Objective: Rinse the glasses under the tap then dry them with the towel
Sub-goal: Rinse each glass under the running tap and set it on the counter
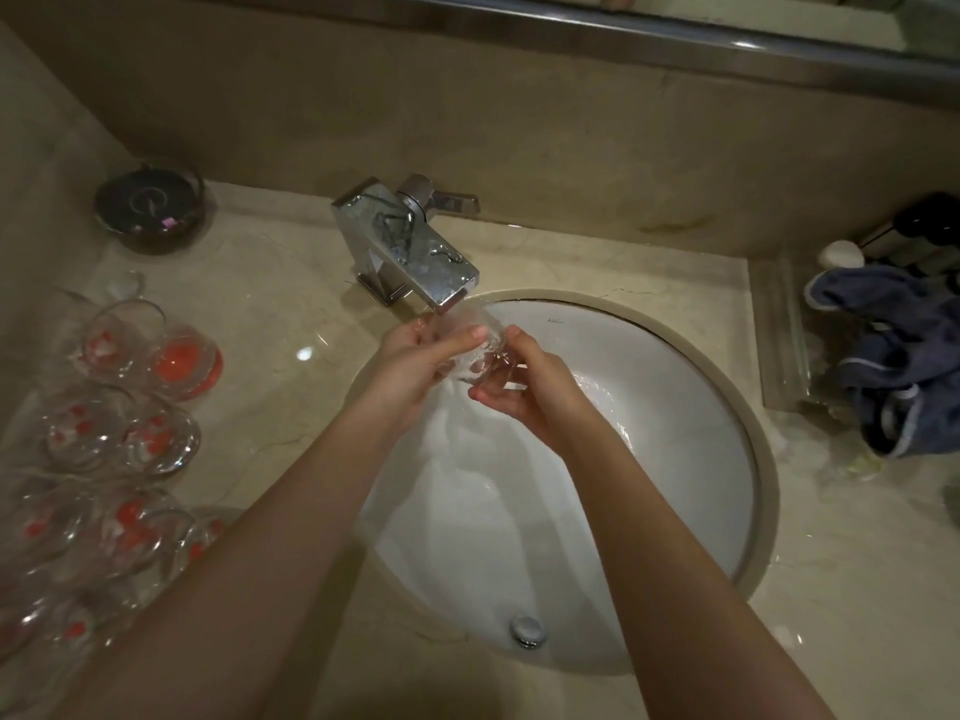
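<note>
A clear glass (480, 353) is held under the running chrome tap (415, 252), above the white sink (691, 387). My left hand (421, 356) grips it from the left with fingers curled over its side. My right hand (524, 392) holds it from the right and below. Water streams over the glass and falls into the basin. Several clear glasses with red patterns (124, 407) stand on the counter at the left. A blue towel (898, 356) lies crumpled on the counter at the right.
A dark round glass dish (150, 205) sits at the back left of the marble counter. Dark bottles (924, 236) and a white soap (841, 253) stand at the far right by the wall. The counter around the sink is wet.
</note>
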Demonstrator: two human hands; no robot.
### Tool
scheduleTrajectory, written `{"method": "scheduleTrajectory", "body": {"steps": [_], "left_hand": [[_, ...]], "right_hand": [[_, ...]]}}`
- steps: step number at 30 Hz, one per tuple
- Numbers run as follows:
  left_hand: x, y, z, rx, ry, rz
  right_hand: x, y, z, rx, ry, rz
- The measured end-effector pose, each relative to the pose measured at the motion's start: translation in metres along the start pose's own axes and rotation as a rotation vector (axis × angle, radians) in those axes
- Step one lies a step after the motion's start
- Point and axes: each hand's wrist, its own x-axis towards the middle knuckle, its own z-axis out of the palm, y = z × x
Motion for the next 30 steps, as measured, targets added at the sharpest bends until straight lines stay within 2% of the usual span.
{"method": "scheduleTrajectory", "body": {"steps": [2,5,8,11,13,16,18,20,21,26,30], "left_hand": [[0.002,-0.009,0.004,-0.026,0.106,0.061],[0.001,-0.019,0.011,-0.150,0.209,0.031],[0.002,-0.028,0.009,-0.104,0.209,0.031],[0.002,-0.030,0.009,-0.080,0.209,0.040],[0.002,-0.029,0.011,-0.121,0.258,0.053],[0.004,-0.030,0.012,-0.177,0.284,0.069],[0.004,-0.031,0.010,-0.162,0.284,0.065],[0.002,-0.031,0.010,-0.152,0.281,0.054],[0.002,-0.032,0.010,-0.161,0.277,0.053],[0.004,-0.030,0.017,-0.243,0.312,0.016],[0.003,-0.032,0.014,-0.254,0.277,0.033]], "right_hand": [[-0.001,0.010,0.010,0.152,0.030,0.026],[-0.001,0.026,0.024,0.325,0.059,0.104],[0.002,0.035,0.031,0.162,0.156,0.160],[0.007,0.037,0.034,0.043,0.223,0.048],[0.010,0.036,0.040,0.070,0.194,0.050],[0.011,0.038,0.046,0.232,0.115,0.157],[0.015,0.042,0.046,0.095,0.149,0.135],[0.015,0.041,0.047,-0.120,0.267,0.072],[0.015,0.040,0.047,-0.111,0.300,0.053],[0.021,0.039,0.045,0.121,0.180,0.156],[0.018,0.040,0.036,0.230,0.116,0.206]]}}
